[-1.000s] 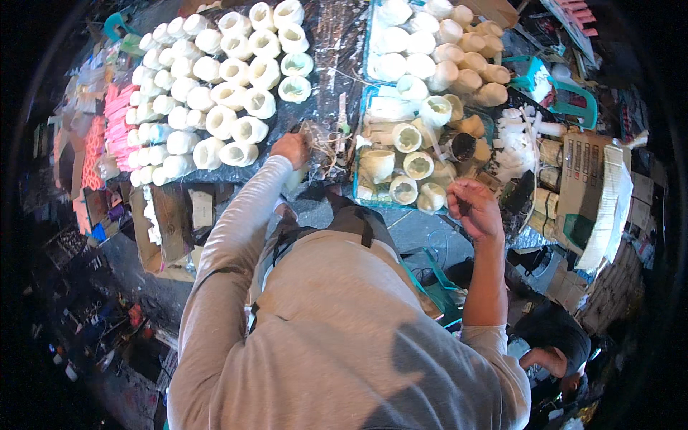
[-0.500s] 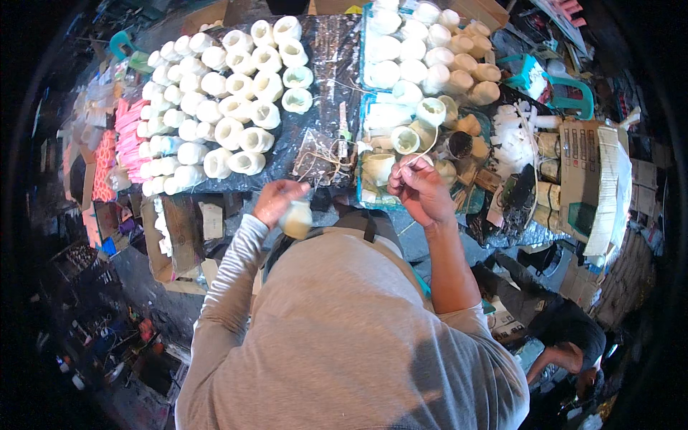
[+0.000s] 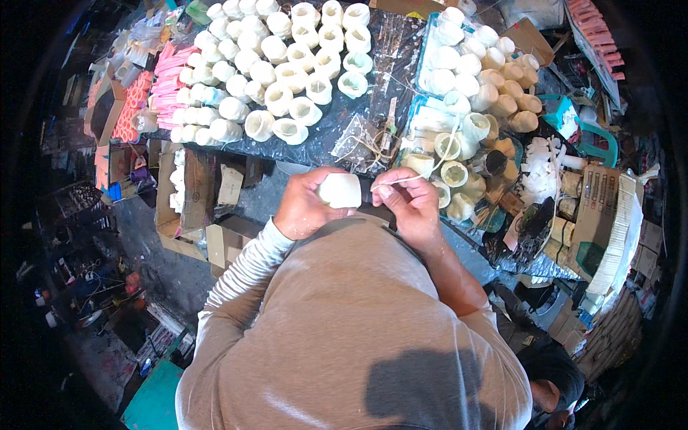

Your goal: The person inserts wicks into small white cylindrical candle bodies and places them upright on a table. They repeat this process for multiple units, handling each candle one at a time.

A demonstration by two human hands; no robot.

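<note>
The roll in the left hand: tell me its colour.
Creamy white roll, held in the left hand; head view shows it best.

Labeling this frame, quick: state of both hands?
Left hand: closed around a white spool.
Right hand: pinching a thin pale string.

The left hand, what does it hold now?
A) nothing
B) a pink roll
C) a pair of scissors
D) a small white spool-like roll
D: the left hand grips a small white roll in front of the chest, while the right hand pinches a thin pale string beside it.
</note>
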